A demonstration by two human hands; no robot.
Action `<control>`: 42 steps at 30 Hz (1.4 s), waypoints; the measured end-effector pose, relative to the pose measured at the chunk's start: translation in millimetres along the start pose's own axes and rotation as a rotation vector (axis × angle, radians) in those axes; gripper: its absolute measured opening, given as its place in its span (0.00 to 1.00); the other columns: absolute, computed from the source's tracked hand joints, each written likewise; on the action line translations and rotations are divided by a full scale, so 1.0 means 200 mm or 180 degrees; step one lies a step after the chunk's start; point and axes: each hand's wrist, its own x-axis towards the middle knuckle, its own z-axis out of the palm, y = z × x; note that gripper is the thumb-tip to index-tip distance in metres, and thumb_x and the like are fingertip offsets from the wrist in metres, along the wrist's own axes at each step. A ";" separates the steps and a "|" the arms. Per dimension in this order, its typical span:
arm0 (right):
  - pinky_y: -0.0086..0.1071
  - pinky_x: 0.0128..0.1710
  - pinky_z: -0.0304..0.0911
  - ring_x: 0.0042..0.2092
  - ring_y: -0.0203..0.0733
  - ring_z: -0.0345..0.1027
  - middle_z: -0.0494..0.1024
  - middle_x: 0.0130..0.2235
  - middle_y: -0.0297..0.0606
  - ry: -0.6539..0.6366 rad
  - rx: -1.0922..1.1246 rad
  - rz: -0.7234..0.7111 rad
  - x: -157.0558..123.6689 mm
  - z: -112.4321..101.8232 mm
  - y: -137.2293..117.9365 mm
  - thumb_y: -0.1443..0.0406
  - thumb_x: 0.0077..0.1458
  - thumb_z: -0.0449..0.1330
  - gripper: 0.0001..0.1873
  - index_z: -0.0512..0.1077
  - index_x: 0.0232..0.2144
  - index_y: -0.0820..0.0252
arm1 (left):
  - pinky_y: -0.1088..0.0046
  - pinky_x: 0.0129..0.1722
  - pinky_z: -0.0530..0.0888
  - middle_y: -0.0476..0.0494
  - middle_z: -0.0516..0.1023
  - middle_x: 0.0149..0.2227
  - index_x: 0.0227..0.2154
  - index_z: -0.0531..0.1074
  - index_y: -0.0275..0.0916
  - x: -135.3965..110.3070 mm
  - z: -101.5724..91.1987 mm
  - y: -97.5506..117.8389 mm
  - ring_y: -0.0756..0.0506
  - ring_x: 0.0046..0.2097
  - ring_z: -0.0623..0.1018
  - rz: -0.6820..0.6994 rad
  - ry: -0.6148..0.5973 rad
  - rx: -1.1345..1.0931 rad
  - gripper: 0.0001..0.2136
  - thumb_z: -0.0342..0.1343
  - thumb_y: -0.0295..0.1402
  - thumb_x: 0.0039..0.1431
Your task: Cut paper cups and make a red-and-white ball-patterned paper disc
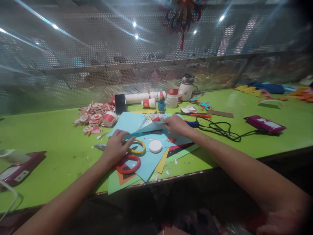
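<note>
A light-blue sheet of paper (148,128) is raised along its near edge, stretched between my two hands. My right hand (177,125) pinches its right end. At its left end, my left hand (116,147) has the corner between thumb and fingers. Beneath my left hand lie scissors (129,164) with one red and one yellow handle loop, their blades pointing left. A round white disc (155,146) rests on more blue paper (145,166) below the lifted sheet. Yellow paper (162,163) sticks out from under this pile.
Decorated paper pieces (96,114) are heaped at left beside a dark phone (120,103). Behind are paper cups (172,98), a blue bottle (161,105) and a white flask (186,88). A black cable (220,129) runs to a purple power strip (265,124) at right.
</note>
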 end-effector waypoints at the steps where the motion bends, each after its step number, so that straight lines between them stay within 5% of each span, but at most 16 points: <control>1: 0.32 0.26 0.46 0.30 0.42 0.67 0.78 0.28 0.45 0.0028 0.0037 0.0036 0.00 0.00 0.00 0.64 0.56 0.54 0.13 0.78 0.29 0.61 | 0.66 0.40 0.70 0.41 0.70 0.40 0.41 0.68 0.36 0.00 0.00 0.00 0.46 0.34 0.73 -0.0076 0.0116 0.0018 0.19 0.46 0.48 0.60; 6: 0.30 0.26 0.47 0.28 0.40 0.65 0.78 0.27 0.42 0.0127 0.0244 0.0194 0.00 0.00 0.00 0.66 0.54 0.55 0.12 0.79 0.32 0.59 | 0.66 0.39 0.70 0.42 0.73 0.39 0.49 0.60 0.36 -0.01 -0.02 -0.01 0.45 0.34 0.74 -0.0338 0.0353 0.0083 0.20 0.46 0.44 0.60; 11: 0.31 0.26 0.47 0.25 0.38 0.63 0.76 0.23 0.40 0.0275 0.0428 0.0371 0.00 -0.01 -0.01 0.63 0.55 0.55 0.13 0.79 0.27 0.61 | 0.65 0.40 0.69 0.40 0.72 0.39 0.48 0.61 0.36 -0.01 -0.02 -0.04 0.42 0.38 0.74 -0.0292 0.0481 0.0391 0.16 0.45 0.39 0.61; 19: 0.28 0.26 0.50 0.25 0.37 0.62 0.74 0.21 0.38 0.0603 0.0782 0.0560 0.00 0.05 0.03 0.63 0.54 0.54 0.15 0.76 0.22 0.64 | 0.65 0.43 0.69 0.40 0.71 0.38 0.35 0.71 0.37 -0.07 -0.07 -0.02 0.43 0.41 0.72 0.0376 -0.0358 0.0413 0.15 0.42 0.41 0.63; 27: 0.28 0.25 0.50 0.23 0.37 0.62 0.72 0.18 0.36 0.0718 0.1061 0.0487 -0.04 0.06 0.06 0.61 0.53 0.52 0.18 0.72 0.18 0.63 | 0.56 0.56 0.62 0.35 0.63 0.57 0.57 0.61 0.41 -0.21 -0.11 0.13 0.37 0.58 0.63 0.0952 -0.1065 0.0167 0.29 0.53 0.48 0.54; 36: 0.29 0.25 0.50 0.23 0.37 0.61 0.72 0.18 0.37 0.0530 0.1082 0.0326 -0.06 0.07 0.07 0.59 0.54 0.50 0.18 0.68 0.17 0.61 | 0.57 0.56 0.62 0.37 0.65 0.53 0.55 0.63 0.40 -0.23 -0.10 0.16 0.38 0.55 0.65 0.0864 -0.0894 0.0262 0.28 0.53 0.32 0.48; 42: 0.29 0.26 0.51 0.24 0.38 0.62 0.72 0.19 0.38 0.0362 0.1050 0.0360 -0.06 0.07 0.08 0.61 0.54 0.48 0.17 0.65 0.17 0.59 | 0.57 0.53 0.64 0.37 0.66 0.52 0.56 0.62 0.40 -0.22 -0.12 0.08 0.38 0.52 0.66 0.0630 -0.0800 0.0455 0.28 0.52 0.31 0.49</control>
